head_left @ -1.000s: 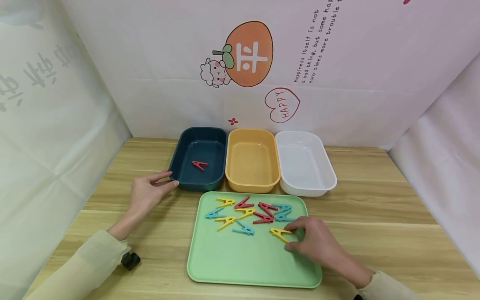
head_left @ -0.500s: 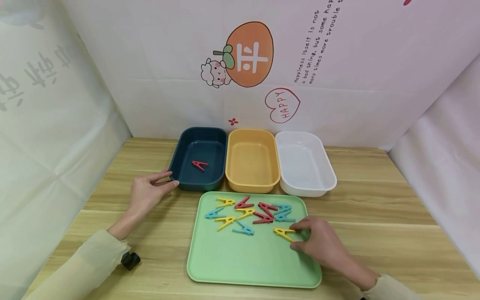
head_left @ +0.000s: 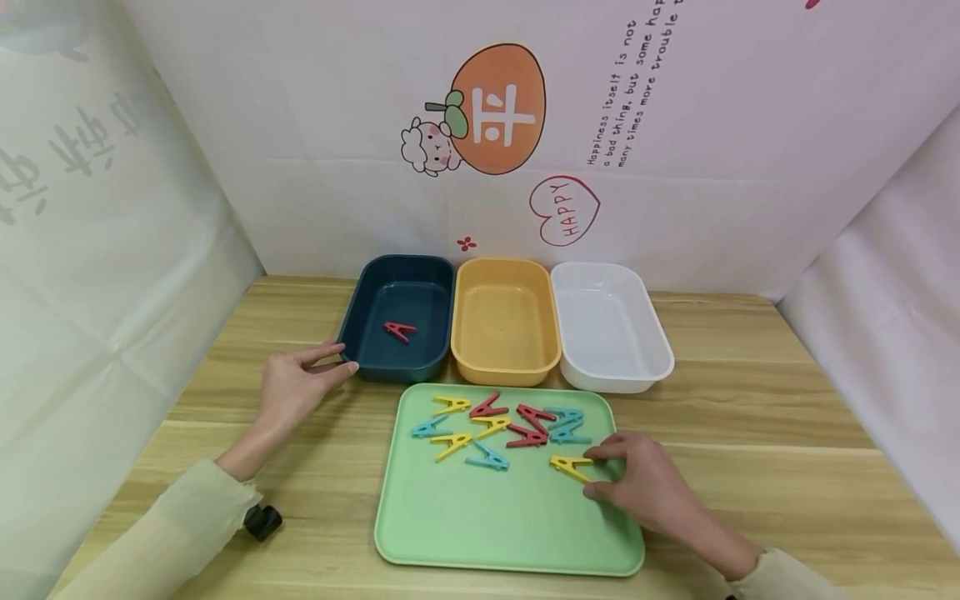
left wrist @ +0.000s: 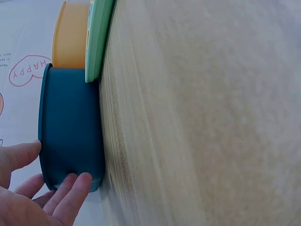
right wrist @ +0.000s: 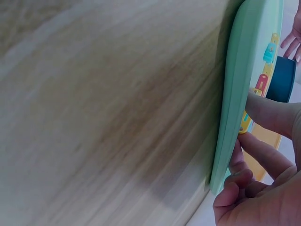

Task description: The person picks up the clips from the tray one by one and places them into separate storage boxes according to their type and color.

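Note:
My right hand (head_left: 647, 485) pinches a yellow clothespin (head_left: 564, 464) by its spread handle ends, between thumb and fingers, over the right part of the green tray (head_left: 487, 525). In the right wrist view a sliver of that clothespin (right wrist: 245, 123) shows between thumb and fingers. The left hand (head_left: 294, 385) touches the near left corner of the dark blue bin (head_left: 393, 368) with fairly straight fingers; its thumb (left wrist: 29, 154) is at the rim. Inside that bin lies one red clothespin (head_left: 400, 331). Several red, yellow and light blue clothespins (head_left: 491, 425) lie on the tray's far half.
A yellow bin (head_left: 505, 371) and a white bin (head_left: 618, 382) stand in a row right of the blue one, behind the tray. All rest on a wooden table (head_left: 765, 467). White printed cloth (head_left: 337, 167) hangs behind and at both sides.
The right hand has moved slightly to the right, and the yellow clothespin in its grip has come along. My left hand and the bins have stayed put.

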A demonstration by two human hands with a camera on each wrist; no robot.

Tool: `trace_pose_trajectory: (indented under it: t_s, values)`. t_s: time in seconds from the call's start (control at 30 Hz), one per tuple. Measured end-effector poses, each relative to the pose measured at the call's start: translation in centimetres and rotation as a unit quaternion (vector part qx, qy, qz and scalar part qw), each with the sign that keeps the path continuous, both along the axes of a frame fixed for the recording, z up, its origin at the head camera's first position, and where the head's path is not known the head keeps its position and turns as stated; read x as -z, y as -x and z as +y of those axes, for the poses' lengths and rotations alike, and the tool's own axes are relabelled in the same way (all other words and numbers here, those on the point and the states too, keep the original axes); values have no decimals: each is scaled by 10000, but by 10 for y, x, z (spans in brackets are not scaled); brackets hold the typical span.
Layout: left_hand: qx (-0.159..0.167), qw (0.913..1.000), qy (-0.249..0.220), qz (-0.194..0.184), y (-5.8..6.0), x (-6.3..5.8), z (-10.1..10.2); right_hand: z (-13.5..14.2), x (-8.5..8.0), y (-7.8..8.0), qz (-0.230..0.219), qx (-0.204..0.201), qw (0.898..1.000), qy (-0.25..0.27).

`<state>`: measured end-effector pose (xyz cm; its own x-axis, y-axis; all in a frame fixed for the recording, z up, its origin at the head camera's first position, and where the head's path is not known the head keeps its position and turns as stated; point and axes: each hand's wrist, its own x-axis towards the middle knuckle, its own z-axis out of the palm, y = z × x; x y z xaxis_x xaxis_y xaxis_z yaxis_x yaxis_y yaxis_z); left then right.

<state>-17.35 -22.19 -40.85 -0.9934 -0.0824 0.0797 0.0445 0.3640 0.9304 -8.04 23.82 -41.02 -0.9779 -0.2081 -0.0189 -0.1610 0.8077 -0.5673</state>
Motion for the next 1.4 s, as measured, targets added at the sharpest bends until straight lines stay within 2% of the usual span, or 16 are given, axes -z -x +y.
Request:
trace_pose_trajectory:
  t_s: [0.23,0.43,0.6,1.1,1.4]
  values:
    - [18,10000,-60,21,-1,1,0,3,-2,-3,-24,112,9997,210]
    - [53,9999,-153,58,-1,2,0,5,-7,-2,-504,481,9962,528]
    - [58,9998,-174,56,-1,1,0,5,-11,-2,-701,641,9931,682]
    - [70,9998,-161,39,-1,1,0,6,-27,5,-845,806,9859,1202]
    - [56,9999,-120,-49,-1,0,0,3,-42,17,-766,781,9816,1565]
